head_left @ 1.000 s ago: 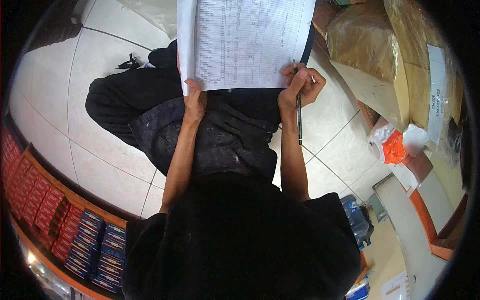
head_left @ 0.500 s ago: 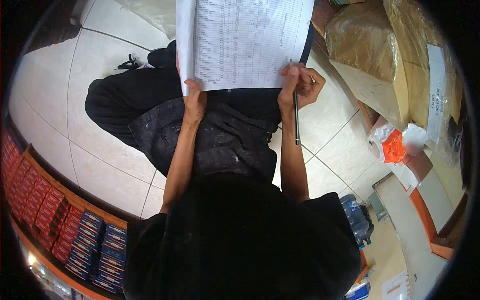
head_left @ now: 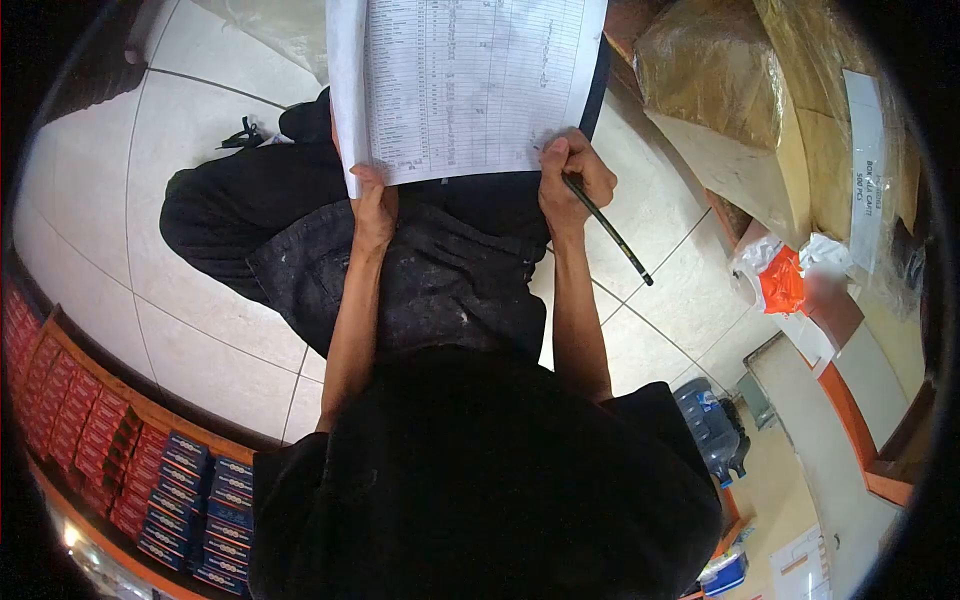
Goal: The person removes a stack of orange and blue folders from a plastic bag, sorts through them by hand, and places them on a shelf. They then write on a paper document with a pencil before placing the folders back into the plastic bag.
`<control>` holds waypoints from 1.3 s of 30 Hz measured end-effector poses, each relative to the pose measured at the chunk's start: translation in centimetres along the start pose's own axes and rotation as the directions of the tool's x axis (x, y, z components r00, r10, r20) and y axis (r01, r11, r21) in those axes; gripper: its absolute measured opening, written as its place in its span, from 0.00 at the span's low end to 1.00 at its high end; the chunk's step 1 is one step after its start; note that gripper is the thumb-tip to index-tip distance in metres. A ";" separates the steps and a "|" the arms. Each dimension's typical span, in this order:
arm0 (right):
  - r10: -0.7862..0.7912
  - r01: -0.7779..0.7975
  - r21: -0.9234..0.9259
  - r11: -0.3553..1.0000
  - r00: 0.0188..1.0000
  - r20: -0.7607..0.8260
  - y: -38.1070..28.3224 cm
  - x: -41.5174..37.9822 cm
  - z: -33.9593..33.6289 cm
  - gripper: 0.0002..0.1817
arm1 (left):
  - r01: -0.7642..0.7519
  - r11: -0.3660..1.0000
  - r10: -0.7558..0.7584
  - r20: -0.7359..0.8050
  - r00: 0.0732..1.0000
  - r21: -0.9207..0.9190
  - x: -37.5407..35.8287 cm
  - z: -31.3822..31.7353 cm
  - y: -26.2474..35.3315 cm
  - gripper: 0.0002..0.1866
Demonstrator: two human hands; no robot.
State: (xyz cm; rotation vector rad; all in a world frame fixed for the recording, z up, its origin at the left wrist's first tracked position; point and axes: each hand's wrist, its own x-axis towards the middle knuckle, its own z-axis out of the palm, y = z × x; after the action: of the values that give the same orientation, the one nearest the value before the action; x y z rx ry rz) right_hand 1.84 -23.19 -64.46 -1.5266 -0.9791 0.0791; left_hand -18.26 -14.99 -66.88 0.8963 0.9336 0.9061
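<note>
A stack of printed table sheets [head_left: 440,100] rests over my lap, its left edge curled and its top cut off by the frame. My left hand [head_left: 372,208] grips the lower left corner, thumb on top and fingers hidden underneath. At the lower right corner, my right hand [head_left: 578,185] pinches a dark pencil [head_left: 612,232]. The pencil's tip meets or hovers just above the paper, and its back end slants down to the right. Handwritten marks show in several columns. Below the sheets lies a dark, stained apron [head_left: 420,275].
Red boxes [head_left: 85,425] and dark blue boxes [head_left: 175,500] fill a shelf at lower left. Cardboard boxes in plastic wrap [head_left: 720,90] stand at right, near an orange packet [head_left: 782,280]. A large water bottle [head_left: 710,430] lies on the right. White floor tiles [head_left: 210,270] surround me.
The pencil has swung from nearly vertical to a slant toward lower right. My right hand has shifted left along with the paper, as the whole view moved slightly.
</note>
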 end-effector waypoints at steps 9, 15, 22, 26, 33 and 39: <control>-0.017 0.018 -0.022 1.000 0.999 0.036 -0.3 0.4 0.3 0.19 | 0.026 0.999 -0.025 -0.021 0.999 0.036 -0.1 0.2 0.3 0.42; -0.018 0.019 -0.018 1.000 0.999 0.042 -0.3 0.5 0.3 0.18 | 0.017 1.000 -0.016 -0.024 1.000 0.027 -0.1 0.4 0.4 0.43; -0.029 0.039 -0.104 0.994 0.995 0.095 -0.6 0.6 0.1 0.18 | -0.016 1.000 0.016 0.013 1.000 -0.003 -0.1 0.3 0.4 0.42; -0.064 0.076 -0.126 0.989 0.994 0.092 -0.8 0.8 0.5 0.18 | -0.009 1.000 0.009 -0.005 1.000 0.022 -0.1 0.6 0.7 0.42; -0.072 0.090 -0.166 0.982 0.991 0.112 -0.9 0.8 0.2 0.19 | 0.039 0.999 -0.039 -0.008 0.999 -0.003 -0.4 0.4 0.6 0.42; -0.062 0.072 -0.129 0.989 0.995 0.083 -1.0 0.9 0.3 0.19 | 0.004 1.000 -0.004 0.004 1.000 0.027 -0.3 0.4 0.4 0.40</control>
State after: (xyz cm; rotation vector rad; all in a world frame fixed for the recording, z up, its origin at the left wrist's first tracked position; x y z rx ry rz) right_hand 1.78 -22.53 -63.25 -1.6191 -1.1160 0.0272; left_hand -18.12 -15.22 -66.31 0.9186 0.9454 0.8894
